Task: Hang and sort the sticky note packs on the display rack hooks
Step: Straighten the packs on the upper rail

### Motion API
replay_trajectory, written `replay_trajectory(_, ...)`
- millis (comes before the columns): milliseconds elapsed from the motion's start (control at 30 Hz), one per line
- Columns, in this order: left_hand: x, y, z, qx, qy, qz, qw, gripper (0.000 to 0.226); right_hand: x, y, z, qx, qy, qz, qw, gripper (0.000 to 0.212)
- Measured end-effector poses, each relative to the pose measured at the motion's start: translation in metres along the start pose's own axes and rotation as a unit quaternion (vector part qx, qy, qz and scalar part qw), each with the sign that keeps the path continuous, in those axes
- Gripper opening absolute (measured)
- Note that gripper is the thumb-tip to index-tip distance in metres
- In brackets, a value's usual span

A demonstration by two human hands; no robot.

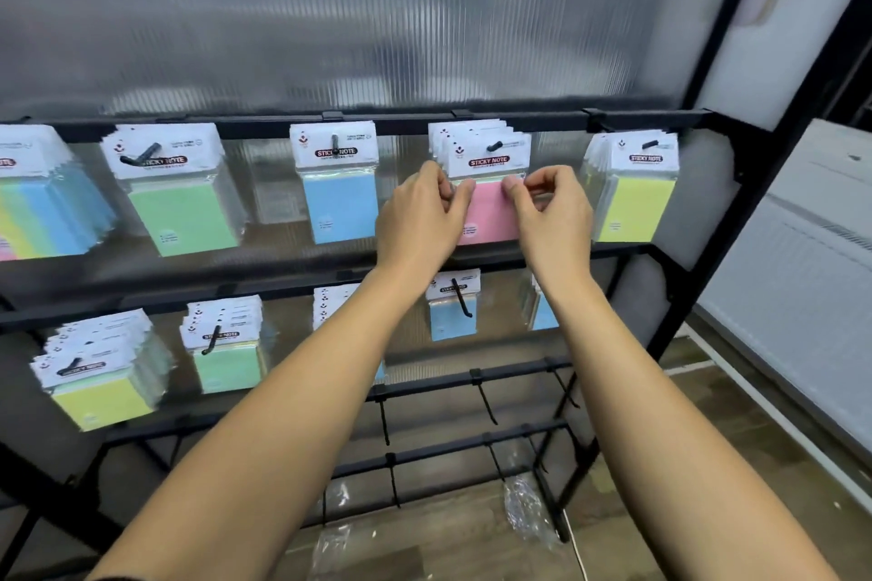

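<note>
A pink sticky note pack (pixel 488 212) hangs at the front of a stack on the fourth hook (pixel 494 146) of the top bar of the black display rack (pixel 264 125). My left hand (pixel 422 215) pinches the pack's left edge. Its right edge is pinched by my right hand (pixel 549 215). Along the same bar hang multicolour packs (pixel 42 208), a green pack (pixel 181 208), a blue pack (pixel 339 203) and yellow packs (pixel 634 203). The second bar carries yellow packs (pixel 101 384), green packs (pixel 226 354) and blue packs (pixel 453 316), partly hidden by my forearms.
Two lower bars hold bare black hooks (pixel 486 401). Crumpled clear plastic wrappers (pixel 526 510) lie on the wooden floor under the rack. A ribbed translucent panel (pixel 377 14) backs the rack. A white cabinet (pixel 802 288) stands to the right.
</note>
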State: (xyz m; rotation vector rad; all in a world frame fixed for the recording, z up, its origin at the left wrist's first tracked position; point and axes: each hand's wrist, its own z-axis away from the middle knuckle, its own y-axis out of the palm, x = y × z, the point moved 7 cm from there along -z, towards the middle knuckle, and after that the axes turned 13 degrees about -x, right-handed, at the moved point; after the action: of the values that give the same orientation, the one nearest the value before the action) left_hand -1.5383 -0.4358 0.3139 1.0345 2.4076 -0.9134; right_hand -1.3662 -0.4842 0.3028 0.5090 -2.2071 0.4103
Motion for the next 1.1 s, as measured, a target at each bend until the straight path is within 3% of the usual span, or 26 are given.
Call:
replay_trajectory(333, 0.012, 0.012, -0.023, -0.027, -0.05, -0.034, 0.998, 0.035, -0.008, 0.043, -0.03, 0.057, 0.009, -0.031, 0.998, 0.028)
replay_trajectory(667, 0.013, 0.011, -0.005, 0.0, -0.049, -0.052, 0.997, 0.032, -0.014, 0.031, -0.018, 0.07, 0.019, -0.003, 0.997, 0.028)
replay_trajectory(867, 0.008, 0.006, 0.026, 0.032, 0.03, -0.097, 0.994, 0.034, -0.018, -0.011, 0.001, 0.093, -0.039, 0.126, 0.987, 0.024)
replay_trajectory(1100, -0.043, 0.033, 0.04, 0.082, 0.121, -0.081, 0.986, 0.03, -0.032, -0.072, -0.001, 0.034, -0.038, 0.183, 0.982, 0.027)
